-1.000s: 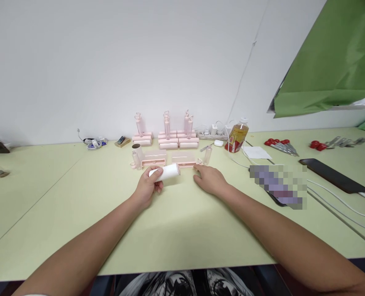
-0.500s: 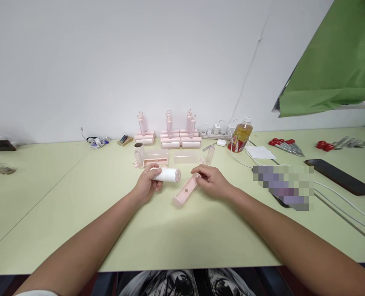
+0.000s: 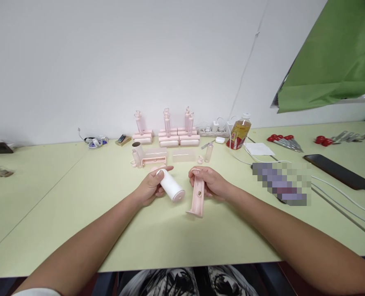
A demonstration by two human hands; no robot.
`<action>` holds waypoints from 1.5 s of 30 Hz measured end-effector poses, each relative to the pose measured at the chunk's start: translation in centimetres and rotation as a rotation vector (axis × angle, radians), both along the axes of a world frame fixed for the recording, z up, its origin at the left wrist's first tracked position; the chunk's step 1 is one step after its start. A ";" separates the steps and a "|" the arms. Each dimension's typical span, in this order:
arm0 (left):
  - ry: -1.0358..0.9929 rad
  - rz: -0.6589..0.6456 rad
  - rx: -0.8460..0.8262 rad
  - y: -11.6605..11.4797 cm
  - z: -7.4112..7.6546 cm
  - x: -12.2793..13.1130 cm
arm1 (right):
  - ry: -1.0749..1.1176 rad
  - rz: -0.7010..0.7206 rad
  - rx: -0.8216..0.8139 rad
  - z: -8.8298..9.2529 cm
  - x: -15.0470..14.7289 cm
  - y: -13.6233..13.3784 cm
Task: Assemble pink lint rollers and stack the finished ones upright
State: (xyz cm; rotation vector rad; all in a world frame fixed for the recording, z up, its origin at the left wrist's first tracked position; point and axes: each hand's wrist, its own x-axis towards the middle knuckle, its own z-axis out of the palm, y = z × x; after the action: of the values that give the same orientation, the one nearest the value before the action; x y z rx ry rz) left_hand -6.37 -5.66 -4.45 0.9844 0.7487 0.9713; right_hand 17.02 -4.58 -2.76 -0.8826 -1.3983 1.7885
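White roll (image 3: 170, 186) | gap | pink holder (image 3: 197, 202) | both well inside table's front edge (image 3: 170, 266)

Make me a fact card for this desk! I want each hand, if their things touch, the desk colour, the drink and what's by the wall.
Left hand: holds a white roll
Right hand: holds a pink holder with a round hole
Touching: no, roll and holder are apart
Desk: pale yellow-green
Drink: bottle with a white cap
By the wall: pink parts

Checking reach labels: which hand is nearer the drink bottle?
Right. The right hand is left of the drink bottle and nearer the camera; the left hand, gripping the white roll, is farther left.
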 end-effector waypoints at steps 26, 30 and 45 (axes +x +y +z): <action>0.167 -0.020 0.050 -1.7 0.4 2.0 | -0.121 0.014 -0.077 -0.5 -2.2 -1.6; 0.157 0.029 0.061 -1.7 0.4 2.2 | -0.124 0.013 -0.056 -0.7 -2.3 -1.6; 0.158 -0.050 0.182 -2.1 0.7 2.0 | -0.097 -0.013 -0.154 -0.5 -2.0 -1.5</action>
State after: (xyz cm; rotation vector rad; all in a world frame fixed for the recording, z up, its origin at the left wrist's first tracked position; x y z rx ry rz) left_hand -4.37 -7.80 -3.76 1.2445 0.7728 0.9374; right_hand 15.02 -6.12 -3.24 -1.0693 -1.3240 1.8850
